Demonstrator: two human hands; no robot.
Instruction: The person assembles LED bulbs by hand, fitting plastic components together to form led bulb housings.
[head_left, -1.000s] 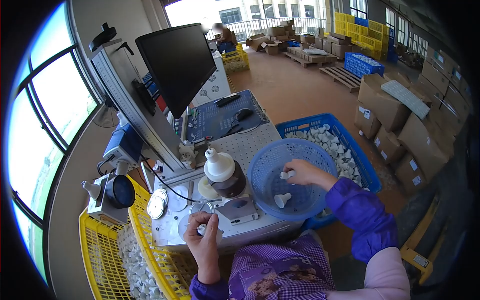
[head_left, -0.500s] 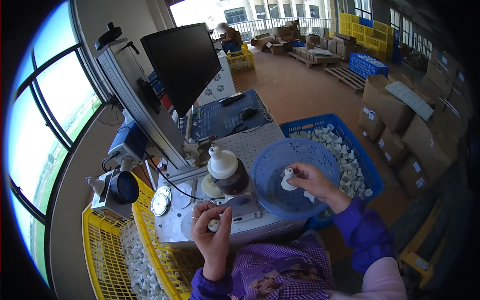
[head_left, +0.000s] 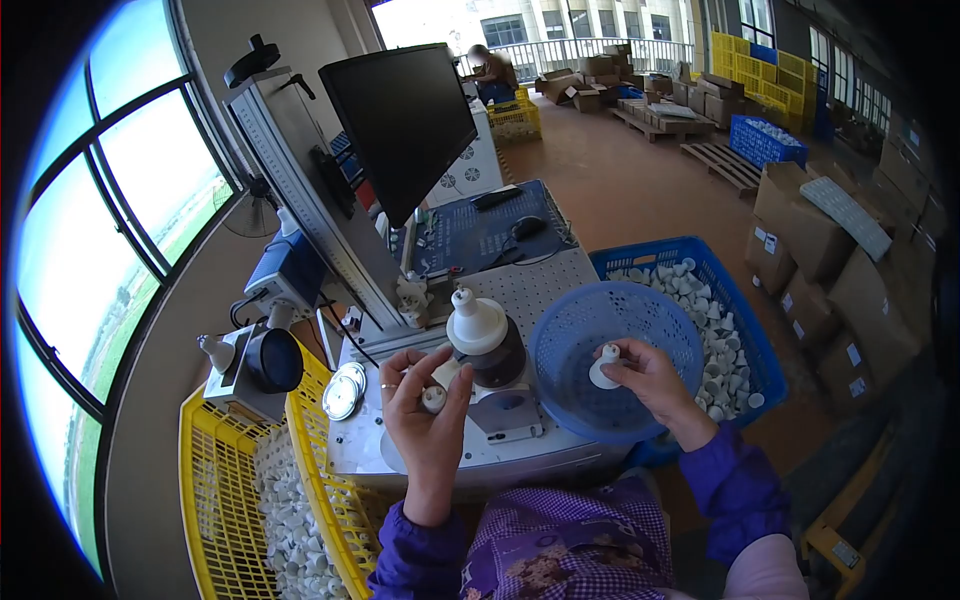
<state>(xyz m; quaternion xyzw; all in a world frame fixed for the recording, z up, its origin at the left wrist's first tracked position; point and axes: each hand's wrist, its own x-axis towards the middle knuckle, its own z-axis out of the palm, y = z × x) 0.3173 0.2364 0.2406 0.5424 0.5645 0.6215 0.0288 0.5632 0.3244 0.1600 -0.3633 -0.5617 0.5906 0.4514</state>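
A small white cone-shaped part (head_left: 606, 368) is pinched in my right hand (head_left: 650, 382), over the blue round basket (head_left: 615, 300). My left hand (head_left: 425, 415) curls around another small white part (head_left: 433, 399), with only its round end showing. Just beyond my left hand stands a dark jar (head_left: 497, 364) with a white funnel-like top (head_left: 477, 325). A grey metal fixture (head_left: 507, 412) lies on the bench between my hands.
A blue crate (head_left: 765, 370) of white parts stands at the right, a yellow crate (head_left: 205, 490) of them at lower left. A monitor (head_left: 400, 130), machine column (head_left: 310, 200) and mouse (head_left: 527, 228) are on the bench. Another person (head_left: 492, 75) sits far back.
The whole view has shifted, so the bench appears farther right. My left hand is raised nearer the jar, its fingers more spread around the part. My right hand still holds its part over the basket.
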